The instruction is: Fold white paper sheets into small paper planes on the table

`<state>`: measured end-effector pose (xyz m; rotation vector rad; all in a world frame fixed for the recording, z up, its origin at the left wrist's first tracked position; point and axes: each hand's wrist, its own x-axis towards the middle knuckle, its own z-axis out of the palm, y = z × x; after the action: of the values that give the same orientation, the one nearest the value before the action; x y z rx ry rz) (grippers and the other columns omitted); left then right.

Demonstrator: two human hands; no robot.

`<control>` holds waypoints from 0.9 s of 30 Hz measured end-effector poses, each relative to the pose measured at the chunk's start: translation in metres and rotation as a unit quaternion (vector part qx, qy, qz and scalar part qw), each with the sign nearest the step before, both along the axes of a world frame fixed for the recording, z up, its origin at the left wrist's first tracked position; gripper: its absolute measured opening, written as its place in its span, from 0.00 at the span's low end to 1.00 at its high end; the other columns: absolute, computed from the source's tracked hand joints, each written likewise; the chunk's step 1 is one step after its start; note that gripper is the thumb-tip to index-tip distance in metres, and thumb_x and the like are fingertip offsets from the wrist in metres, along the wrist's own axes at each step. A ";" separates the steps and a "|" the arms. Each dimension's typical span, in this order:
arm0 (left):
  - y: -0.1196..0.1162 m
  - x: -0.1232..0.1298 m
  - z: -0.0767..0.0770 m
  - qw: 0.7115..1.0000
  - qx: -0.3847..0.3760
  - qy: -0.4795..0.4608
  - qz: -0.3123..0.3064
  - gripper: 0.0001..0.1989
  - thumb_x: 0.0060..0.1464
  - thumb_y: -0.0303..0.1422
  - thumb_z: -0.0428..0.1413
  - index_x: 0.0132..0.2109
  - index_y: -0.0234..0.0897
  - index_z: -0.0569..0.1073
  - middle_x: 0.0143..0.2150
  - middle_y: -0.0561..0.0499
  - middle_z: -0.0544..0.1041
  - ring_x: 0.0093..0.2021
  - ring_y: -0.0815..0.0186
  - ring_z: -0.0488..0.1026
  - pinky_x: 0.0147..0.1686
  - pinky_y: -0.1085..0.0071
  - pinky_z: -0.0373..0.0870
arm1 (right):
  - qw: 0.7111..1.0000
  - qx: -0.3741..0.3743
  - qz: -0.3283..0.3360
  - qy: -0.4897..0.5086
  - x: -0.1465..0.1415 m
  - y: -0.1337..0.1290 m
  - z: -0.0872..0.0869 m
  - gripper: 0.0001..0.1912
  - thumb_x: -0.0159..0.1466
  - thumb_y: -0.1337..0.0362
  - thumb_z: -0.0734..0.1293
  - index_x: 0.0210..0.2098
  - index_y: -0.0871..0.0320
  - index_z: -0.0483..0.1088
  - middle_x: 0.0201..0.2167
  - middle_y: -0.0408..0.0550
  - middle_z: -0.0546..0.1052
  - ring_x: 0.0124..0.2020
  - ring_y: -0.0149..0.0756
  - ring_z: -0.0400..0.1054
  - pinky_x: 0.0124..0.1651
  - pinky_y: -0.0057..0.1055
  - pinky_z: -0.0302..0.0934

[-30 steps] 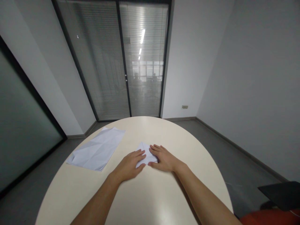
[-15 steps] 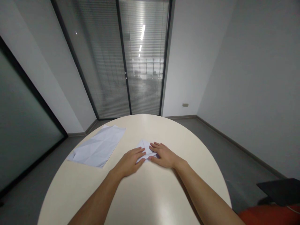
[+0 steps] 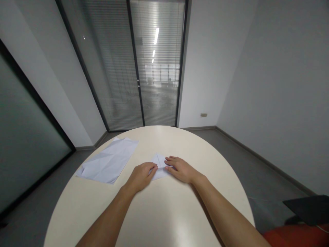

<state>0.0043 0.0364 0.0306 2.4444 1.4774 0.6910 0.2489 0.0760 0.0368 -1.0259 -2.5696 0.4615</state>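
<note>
A small folded piece of white paper (image 3: 161, 174) lies on the round table between my hands, with a crease running across it and a point at its far side. My left hand (image 3: 142, 174) is closed at its left side, thumb and fingers together on the paper's fold. Flat over the right part of the paper rests my right hand (image 3: 181, 169), fingers stretched out and pressing down. Both hands cover the paper's outer corners.
Creased larger white sheets (image 3: 109, 161) lie at the left of the cream round table (image 3: 154, 212). Beyond it stand glass panels with blinds (image 3: 159, 99). A black flat object (image 3: 308, 208) sits over something red (image 3: 295, 236) at the lower right.
My left fingers have drawn together from a flatter spread, and my left hand has shifted slightly left. More of the paper's near part shows now. My right hand stays nearly in place.
</note>
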 end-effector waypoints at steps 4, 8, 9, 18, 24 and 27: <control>0.001 0.000 -0.001 1.000 -0.012 -0.009 0.017 0.19 0.70 0.39 0.44 0.51 0.42 0.78 0.51 0.48 0.82 0.51 0.60 0.78 0.53 0.65 0.70 | 1.000 0.006 -0.014 0.017 0.001 0.001 0.000 0.28 0.75 0.50 0.52 0.59 0.59 0.73 0.60 0.55 0.74 0.65 0.46 0.64 0.68 0.45 0.54; 0.003 0.000 0.000 0.998 -0.040 -0.030 0.038 0.17 0.68 0.38 0.46 0.51 0.41 0.78 0.50 0.47 0.82 0.50 0.58 0.79 0.53 0.65 0.71 | 0.999 0.013 -0.033 0.032 0.001 0.003 0.000 0.26 0.75 0.51 0.53 0.56 0.59 0.74 0.57 0.56 0.77 0.58 0.47 0.68 0.62 0.42 0.60; 0.004 0.000 0.001 0.997 -0.047 -0.037 0.041 0.16 0.67 0.37 0.47 0.51 0.41 0.78 0.50 0.47 0.83 0.50 0.58 0.79 0.53 0.65 0.71 | 0.999 0.016 -0.033 0.033 0.001 0.003 0.000 0.26 0.75 0.51 0.53 0.56 0.58 0.74 0.56 0.55 0.77 0.57 0.46 0.69 0.61 0.41 0.61; 0.004 0.000 0.000 0.995 -0.065 -0.024 0.073 0.16 0.60 0.30 0.53 0.55 0.42 0.74 0.50 0.47 0.82 0.49 0.56 0.79 0.50 0.63 0.72 | 0.998 0.024 -0.054 0.010 -0.002 0.001 0.005 0.26 0.76 0.53 0.51 0.53 0.57 0.75 0.47 0.53 0.81 0.49 0.45 0.71 0.54 0.39 0.61; 0.006 -0.003 -0.005 0.995 -0.056 -0.037 0.074 0.19 0.59 0.29 0.54 0.58 0.41 0.71 0.56 0.45 0.79 0.54 0.55 0.77 0.56 0.59 0.71 | 0.995 0.020 -0.100 0.011 -0.002 0.003 0.003 0.23 0.75 0.58 0.53 0.57 0.58 0.74 0.50 0.54 0.80 0.48 0.44 0.71 0.54 0.38 0.62; 0.007 -0.004 -0.011 0.996 -0.043 -0.055 0.064 0.21 0.59 0.29 0.54 0.59 0.41 0.70 0.59 0.45 0.77 0.58 0.55 0.74 0.60 0.58 0.68 | 0.993 0.021 -0.117 0.017 -0.002 0.004 -0.002 0.21 0.73 0.63 0.55 0.58 0.58 0.72 0.51 0.54 0.79 0.50 0.44 0.71 0.55 0.38 0.62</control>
<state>0.0007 0.0433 0.0196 2.2278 1.5957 0.7562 0.2471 0.0796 0.0349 -1.2737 -2.3797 0.3569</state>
